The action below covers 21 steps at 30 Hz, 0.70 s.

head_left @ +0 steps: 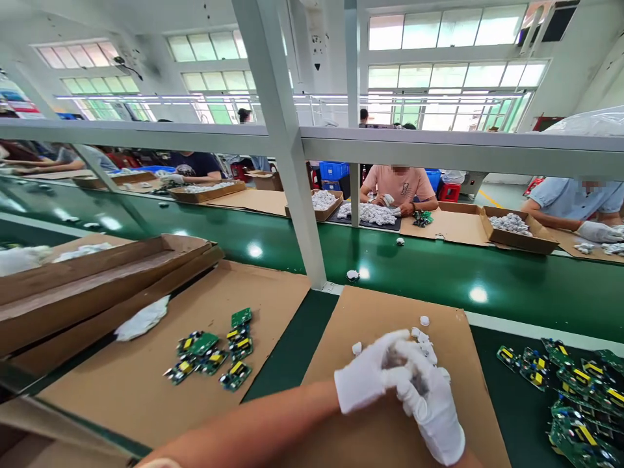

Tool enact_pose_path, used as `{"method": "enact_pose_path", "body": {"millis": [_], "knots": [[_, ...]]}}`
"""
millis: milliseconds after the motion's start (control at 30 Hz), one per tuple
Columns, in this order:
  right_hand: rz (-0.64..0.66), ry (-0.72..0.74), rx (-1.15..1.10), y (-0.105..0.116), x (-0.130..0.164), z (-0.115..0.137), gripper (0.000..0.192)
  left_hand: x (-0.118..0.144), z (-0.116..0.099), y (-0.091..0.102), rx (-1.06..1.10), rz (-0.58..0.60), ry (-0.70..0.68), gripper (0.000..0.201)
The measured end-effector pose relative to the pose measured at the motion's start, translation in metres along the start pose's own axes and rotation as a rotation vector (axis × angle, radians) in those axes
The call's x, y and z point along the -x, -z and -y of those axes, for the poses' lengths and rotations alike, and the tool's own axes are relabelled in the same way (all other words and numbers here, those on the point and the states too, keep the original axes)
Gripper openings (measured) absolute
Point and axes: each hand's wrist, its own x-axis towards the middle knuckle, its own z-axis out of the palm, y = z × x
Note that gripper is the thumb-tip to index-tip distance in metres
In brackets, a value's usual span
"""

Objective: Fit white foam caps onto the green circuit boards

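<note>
My left hand (369,375) and my right hand (435,404), both in white gloves, meet over a brown cardboard sheet (390,309). Their fingers are curled in against each other. Whatever sits between them is hidden by the gloves and some blur. Just beyond the fingertips lie several small white round parts (424,320), partly covered by my right hand. A single white piece (357,349) rests beside my left glove.
Green circuit boards (580,377) pile up at right; a smaller group (199,348) lies on the left cardboard. Ahead runs a green conveyor belt (439,273) carrying a few small parts. A white metal post (287,143) rises before it. Co-workers (400,185) sit across the belt.
</note>
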Motion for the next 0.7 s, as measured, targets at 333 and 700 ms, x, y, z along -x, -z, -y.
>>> {"method": "enact_pose_path", "body": {"millis": [333,700], "knots": [[0.448,-0.158,-0.171,-0.032,0.009,-0.006,0.045,0.032,0.047,-0.010,0.408,-0.128,0.241,0.061],[0.357,-0.255,-0.241,-0.016,-0.003,-0.022,0.056,0.088,-0.059,0.129,-1.258,-0.597,0.078,0.042]]}}
